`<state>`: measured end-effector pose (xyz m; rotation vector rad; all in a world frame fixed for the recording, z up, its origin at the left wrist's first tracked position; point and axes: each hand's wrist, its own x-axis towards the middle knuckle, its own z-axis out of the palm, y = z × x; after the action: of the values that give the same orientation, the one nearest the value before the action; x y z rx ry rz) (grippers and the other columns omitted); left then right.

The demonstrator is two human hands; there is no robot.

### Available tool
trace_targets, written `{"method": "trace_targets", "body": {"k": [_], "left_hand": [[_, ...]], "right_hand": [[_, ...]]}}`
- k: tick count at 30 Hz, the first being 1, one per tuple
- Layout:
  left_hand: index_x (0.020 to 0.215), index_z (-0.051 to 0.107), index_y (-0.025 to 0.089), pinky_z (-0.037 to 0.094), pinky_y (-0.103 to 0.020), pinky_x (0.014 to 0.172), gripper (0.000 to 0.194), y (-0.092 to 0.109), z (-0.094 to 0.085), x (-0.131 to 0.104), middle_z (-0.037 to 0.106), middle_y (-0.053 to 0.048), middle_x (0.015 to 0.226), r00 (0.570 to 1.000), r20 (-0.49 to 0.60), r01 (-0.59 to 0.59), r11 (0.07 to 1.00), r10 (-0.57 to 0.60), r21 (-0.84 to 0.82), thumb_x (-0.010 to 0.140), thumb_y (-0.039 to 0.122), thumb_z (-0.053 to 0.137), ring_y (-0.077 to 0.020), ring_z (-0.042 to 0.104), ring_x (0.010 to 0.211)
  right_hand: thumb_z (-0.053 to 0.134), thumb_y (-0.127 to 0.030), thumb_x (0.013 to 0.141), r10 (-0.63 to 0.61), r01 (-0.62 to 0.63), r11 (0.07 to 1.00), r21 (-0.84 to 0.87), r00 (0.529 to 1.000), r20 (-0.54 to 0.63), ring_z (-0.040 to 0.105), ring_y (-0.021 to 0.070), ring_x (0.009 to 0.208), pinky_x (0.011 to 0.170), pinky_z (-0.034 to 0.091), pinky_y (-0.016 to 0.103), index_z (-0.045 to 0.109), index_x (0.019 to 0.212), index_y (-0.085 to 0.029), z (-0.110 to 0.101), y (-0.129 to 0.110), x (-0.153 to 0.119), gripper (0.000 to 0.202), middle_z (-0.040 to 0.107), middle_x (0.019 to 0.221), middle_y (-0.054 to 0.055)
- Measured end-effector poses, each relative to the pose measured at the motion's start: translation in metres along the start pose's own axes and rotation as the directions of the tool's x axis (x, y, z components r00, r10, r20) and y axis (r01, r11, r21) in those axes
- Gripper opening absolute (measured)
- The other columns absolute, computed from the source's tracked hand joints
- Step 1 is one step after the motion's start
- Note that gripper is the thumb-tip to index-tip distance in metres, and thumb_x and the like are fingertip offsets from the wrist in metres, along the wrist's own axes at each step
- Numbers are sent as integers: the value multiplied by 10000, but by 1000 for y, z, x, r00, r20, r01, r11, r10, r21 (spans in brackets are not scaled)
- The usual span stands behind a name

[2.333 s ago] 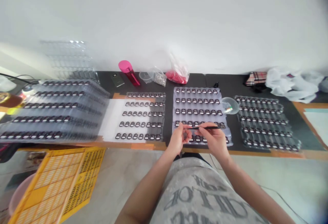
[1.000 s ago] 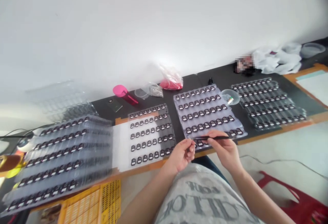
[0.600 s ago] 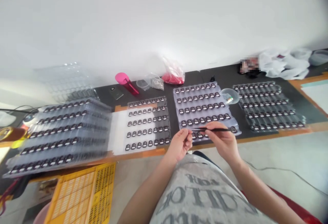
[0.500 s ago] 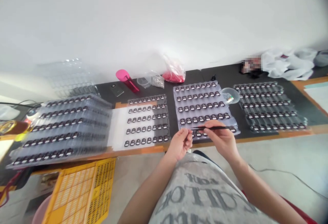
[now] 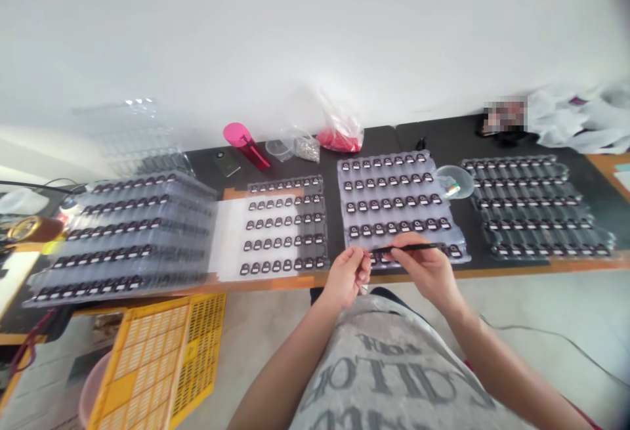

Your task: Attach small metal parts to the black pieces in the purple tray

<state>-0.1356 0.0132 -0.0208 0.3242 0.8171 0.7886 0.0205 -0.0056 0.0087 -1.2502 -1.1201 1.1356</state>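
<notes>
In my right hand [image 5: 426, 269] I hold slim black tweezers [image 5: 413, 247], their tips pointing left. My left hand [image 5: 347, 276] is closed in a pinch just at those tips; what its fingers hold is too small to make out. Both hands are over the front edge of a clear plastic tray [image 5: 344, 213] with rows of small black parts with white labels. The hands and tweezers partly cover the tray's nearest row. A round clear dish [image 5: 455, 182] with small coloured bits rests at the tray's right side.
Another tray [image 5: 536, 213] of black parts lies right, one [image 5: 315, 233] lies left, partly on white paper, and a tall tray stack [image 5: 123, 233] stands far left. Behind are a pink bottle [image 5: 246, 144], a phone [image 5: 227, 163] and a bag of red pieces [image 5: 340, 138]. Yellow crates [image 5: 162, 358] sit below.
The view has shifted slightly, so the trays on the right appear further right. My hands stay together at the tweezer tips, with almost no visible movement.
</notes>
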Motion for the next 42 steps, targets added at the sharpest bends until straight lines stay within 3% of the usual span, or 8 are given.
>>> {"method": "trace_targets", "body": {"k": [13, 21, 28, 35, 39, 42], "left_hand": [[794, 502, 149, 220, -165, 416, 326, 18, -15, 11, 450, 46, 565, 999, -5, 33, 999, -33, 2, 702, 419, 659, -36, 355, 436], [808, 523, 127, 212, -168, 414, 307, 8, -16, 16, 455, 37, 576, 998, -9, 64, 998, -64, -26, 736, 405, 630, -35, 358, 439], [802, 518, 127, 219, -166, 419, 323, -2, -15, 22, 457, 38, 576, 997, -31, 75, 995, -77, -59, 716, 410, 648, -37, 369, 444], [830, 540, 123, 212, -167, 417, 360, 0, -14, 27, 455, 40, 574, 996, -72, 42, 998, -45, -45, 693, 436, 655, -37, 357, 436], [864, 566, 140, 200, -174, 412, 355, 8, -21, 32, 432, 51, 528, 986, -151, -39, 985, 65, 168, 727, 466, 597, -48, 318, 408], [829, 611, 171, 270, -192, 453, 241, 14, -30, 35, 491, 20, 543, 954, -179, -115, 846, 240, 520, 753, 397, 582, -93, 407, 465]], "right_hand": [[630, -284, 759, 123, -120, 992, 43, 989, -78, 628, 129, 674, 680, 564, 285, 592, 867, -232, 21, 4, 17, 126, 598, 877, 12], [650, -338, 734, 170, -170, 985, 12, 975, -144, 627, 134, 659, 663, 564, 292, 590, 825, -224, 19, 3, 18, 158, 616, 820, 5], [634, -309, 751, 126, -129, 992, -17, 986, -107, 630, 129, 678, 667, 558, 274, 591, 831, -217, 15, 11, 16, 129, 597, 854, 5], [661, -345, 716, 236, -233, 972, 36, 960, -152, 650, 155, 655, 653, 561, 300, 576, 818, -209, 14, 15, 28, 190, 603, 782, -3], [671, -376, 692, 226, -212, 973, 87, 952, -207, 644, 162, 655, 690, 564, 353, 565, 821, -200, 17, 29, 44, 242, 609, 742, -5], [679, -396, 671, 226, -215, 974, 74, 948, -225, 636, 154, 643, 687, 560, 351, 564, 816, -194, 20, 43, 54, 274, 607, 725, -8]]}}
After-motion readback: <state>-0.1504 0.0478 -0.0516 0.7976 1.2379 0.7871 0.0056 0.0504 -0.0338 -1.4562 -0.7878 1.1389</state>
